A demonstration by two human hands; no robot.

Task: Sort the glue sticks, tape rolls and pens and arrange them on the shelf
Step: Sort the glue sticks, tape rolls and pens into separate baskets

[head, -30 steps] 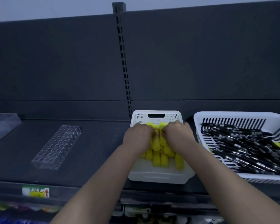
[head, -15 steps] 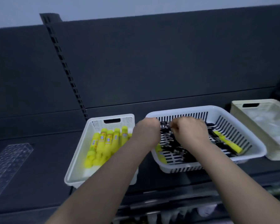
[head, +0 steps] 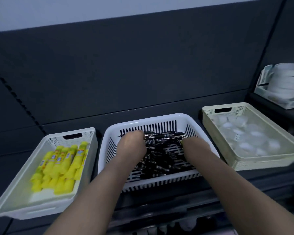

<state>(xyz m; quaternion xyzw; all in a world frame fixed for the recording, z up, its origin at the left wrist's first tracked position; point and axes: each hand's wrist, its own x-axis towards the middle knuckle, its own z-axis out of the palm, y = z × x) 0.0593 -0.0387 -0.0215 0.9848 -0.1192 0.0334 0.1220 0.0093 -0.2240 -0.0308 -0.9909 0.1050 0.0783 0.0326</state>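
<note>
Three baskets stand in a row on the dark shelf. The white basket (head: 15, 197) on the left holds several yellow glue sticks (head: 61, 165) lying side by side. In the middle, a white slotted basket (head: 159, 119) is full of black pens (head: 161, 155). My left hand (head: 131, 145) and my right hand (head: 196, 149) both reach down into the pen pile, fingers curled and hidden among the pens. Whether either hand grips a pen is not visible. A cream basket (head: 215, 133) on the right holds several clear tape rolls (head: 244, 138).
A dark back panel (head: 143, 73) rises behind the baskets. At the far right, a higher ledge carries a pale tray with white rolls (head: 285, 83). The shelf's front edge (head: 176, 206) runs below the baskets, with more goods dimly seen underneath.
Both hands left the glue sticks and moved right into the pen basket. The view swung right, so the clear holed tray on the left dropped out and the tape basket came in.
</note>
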